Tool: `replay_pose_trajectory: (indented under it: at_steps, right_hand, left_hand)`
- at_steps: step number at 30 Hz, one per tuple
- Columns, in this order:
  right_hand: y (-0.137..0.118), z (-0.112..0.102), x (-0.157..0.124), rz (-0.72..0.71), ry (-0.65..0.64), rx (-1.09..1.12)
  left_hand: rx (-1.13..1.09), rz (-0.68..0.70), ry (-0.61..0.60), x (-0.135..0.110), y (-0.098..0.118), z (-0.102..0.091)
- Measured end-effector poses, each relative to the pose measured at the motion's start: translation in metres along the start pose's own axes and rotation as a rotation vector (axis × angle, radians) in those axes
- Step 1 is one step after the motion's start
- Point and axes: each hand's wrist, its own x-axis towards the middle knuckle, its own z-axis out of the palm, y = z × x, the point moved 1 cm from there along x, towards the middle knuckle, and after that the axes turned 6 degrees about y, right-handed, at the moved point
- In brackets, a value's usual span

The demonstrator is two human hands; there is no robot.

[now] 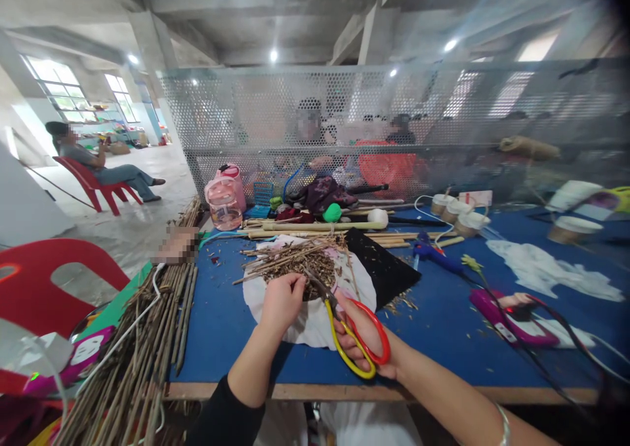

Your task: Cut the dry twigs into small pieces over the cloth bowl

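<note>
My right hand (350, 346) grips scissors (327, 295) with one red and one yellow handle loop. Their blades point up and left over a heap of chopped dry plant stems (302, 262). Close to the blade tips, my left hand (281, 303) has its fingers pinched together at the heap's near edge; what they hold, if anything, is hidden. Under the heap lies a round white sheet (315, 328). Longer thin sticks (260, 252) rest across the top of the heap.
A bundle of long sticks (157, 328) lines the left side. A black sheet (381, 262), glue gun (433, 252), paper cups (471, 223) and purple device (512, 324) lie right. Behind stand a pink bottle (224, 203) and perforated screen (256, 111). A person sits far left.
</note>
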Motion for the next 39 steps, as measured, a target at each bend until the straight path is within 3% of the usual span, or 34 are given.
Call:
replay_pose_trajectory:
  at_steps: [6, 14, 22, 26, 33, 39]
  right_hand:
    - [-0.006, 0.005, -0.015, -0.08, -0.053, -0.035]
    - [-0.002, 0.006, -0.003, -0.044, -0.035, -0.034]
    - [0.001, 0.006, -0.008, -0.058, -0.02, -0.022]
    - [-0.003, 0.01, -0.01, -0.066, -0.06, -0.046]
    - [0.001, 0.011, -0.003, -0.038, 0.04, -0.061]
    - [0.003, 0.008, -0.011, -0.092, -0.015, -0.041]
  left_hand:
    - [-0.047, -0.03, 0.095, 0.001, 0.002, -0.004]
    - [0.083, 0.065, -0.02, -0.002, 0.007, -0.002]
    - [0.172, -0.008, -0.027, -0.001, 0.006, -0.002]
    - [0.14, 0.029, -0.052, -0.002, 0.009, -0.001]
    - [0.149, 0.06, -0.077, -0.004, 0.009, -0.001]
    - [0.166, 0.053, -0.061, -0.003, 0.009, -0.002]
